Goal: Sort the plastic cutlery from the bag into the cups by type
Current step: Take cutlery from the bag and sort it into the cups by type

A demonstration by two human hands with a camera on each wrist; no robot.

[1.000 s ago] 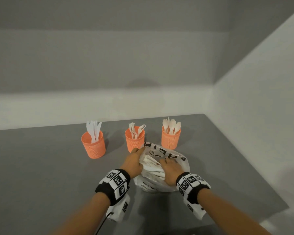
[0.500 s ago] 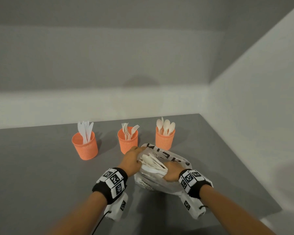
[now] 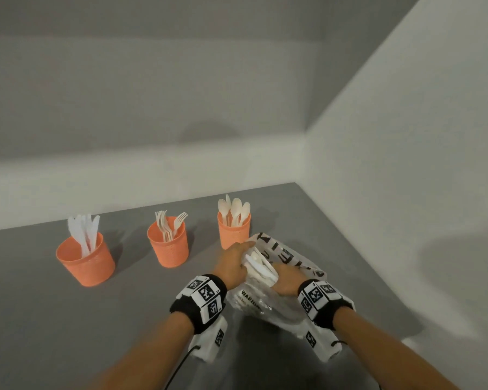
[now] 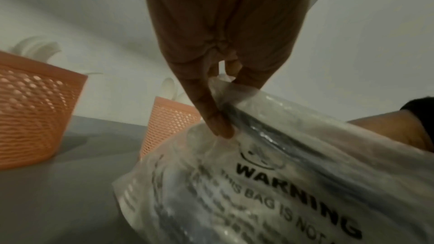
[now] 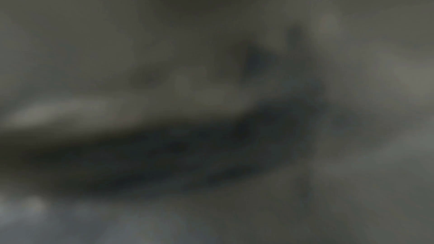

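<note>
Cutlery (image 3: 258,266) slanting near-right to far-left, both hands pinching bag (image 3: 265,302) (right unclear)

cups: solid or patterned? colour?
Orange cups, with a perforated mesh pattern; the left wrist view shows it best.

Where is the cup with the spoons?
In the head view, the spoon cup stands rightmost in the row of three, just behind the bag.

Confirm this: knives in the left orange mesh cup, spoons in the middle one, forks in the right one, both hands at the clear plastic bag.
Two cups are swapped. The head view shows forks in the middle orange mesh cup and spoons in the right orange mesh cup. The rest stands.
</note>
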